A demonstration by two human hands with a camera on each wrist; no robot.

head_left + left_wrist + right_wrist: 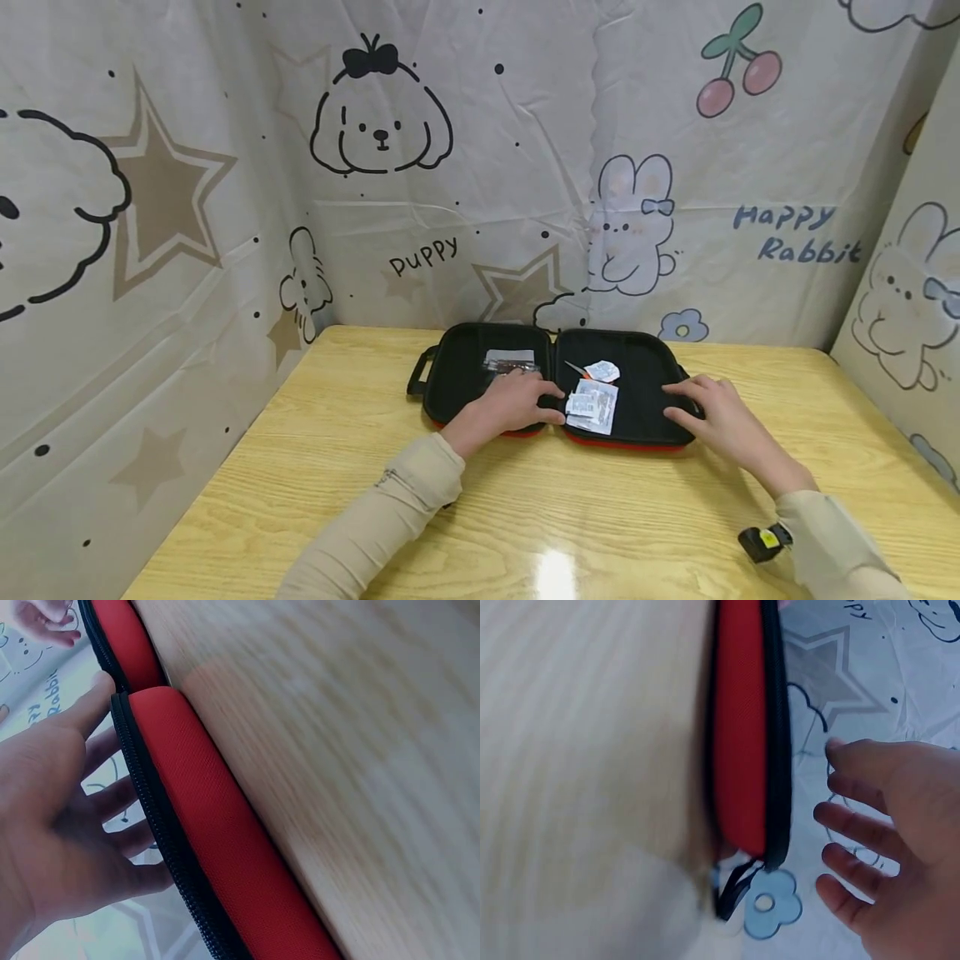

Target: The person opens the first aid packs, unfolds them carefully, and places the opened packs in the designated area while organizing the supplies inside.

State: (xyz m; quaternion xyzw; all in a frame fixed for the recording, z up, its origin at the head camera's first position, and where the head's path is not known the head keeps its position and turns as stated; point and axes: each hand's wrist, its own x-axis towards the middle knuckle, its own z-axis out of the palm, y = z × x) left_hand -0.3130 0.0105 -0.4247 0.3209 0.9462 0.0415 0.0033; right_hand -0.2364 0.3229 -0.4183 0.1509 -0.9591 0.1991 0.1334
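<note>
Case (643, 387) lies unfolded on table (600, 517), 2 halves side by side, likely so contents stay reachable. I see left hand (513, 400) over left half near middle, fingers apart, clamped on nothing; thumb contact with rim, cannot tell. Right hand (717, 417) hovers at right end, fingers apart, holding nothing. White packets (594, 410) sit in right half, probably kept in by walls.

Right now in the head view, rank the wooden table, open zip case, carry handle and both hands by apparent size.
1. Wooden table
2. Open zip case
3. Left hand and right hand: too alike to rank
4. Black carry handle
</note>
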